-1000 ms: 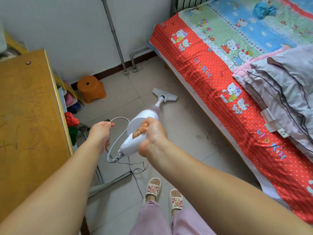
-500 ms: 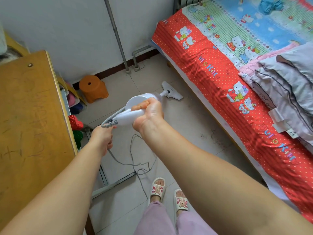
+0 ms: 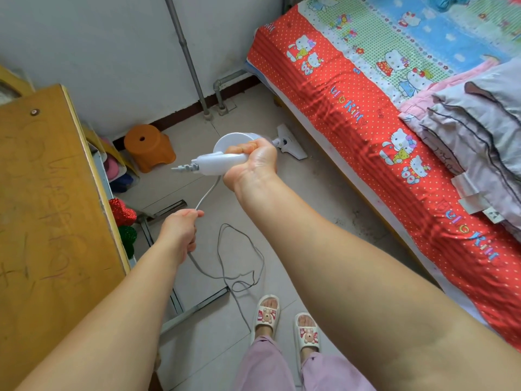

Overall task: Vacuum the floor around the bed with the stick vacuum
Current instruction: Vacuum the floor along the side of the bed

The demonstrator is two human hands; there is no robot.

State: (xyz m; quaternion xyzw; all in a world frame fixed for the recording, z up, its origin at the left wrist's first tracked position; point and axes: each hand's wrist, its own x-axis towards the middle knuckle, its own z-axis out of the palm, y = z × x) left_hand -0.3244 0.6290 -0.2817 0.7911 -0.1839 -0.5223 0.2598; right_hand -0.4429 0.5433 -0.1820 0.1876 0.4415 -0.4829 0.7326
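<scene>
Our right hand (image 3: 251,162) has its fingers curled tight round the white handle of the stick vacuum (image 3: 222,162), thumb side toward the bed. Our left hand (image 3: 180,230) sits lower and nearer the desk, its fingers pinched round the grey power cord (image 3: 207,193), which rises from that hand to the ribbed strain relief at the handle's tail and also trails down from it in loose loops across the floor tiles (image 3: 324,198).

The handle lies nearly level, tail pointing left toward the wooden desk (image 3: 50,207). From our grip the vacuum's long axis runs away from us and to the right, past its round white body, down to the floor head (image 3: 290,141). That head rests on the tiles close beside the bed (image 3: 352,108), its broad edge running roughly along the bed's side, near the wall corner where the pipes (image 3: 220,94) come down.

An orange plastic stool (image 3: 149,148) stands left of the vacuum. Our slippers (image 3: 266,313) stand below the cord loops.
</scene>
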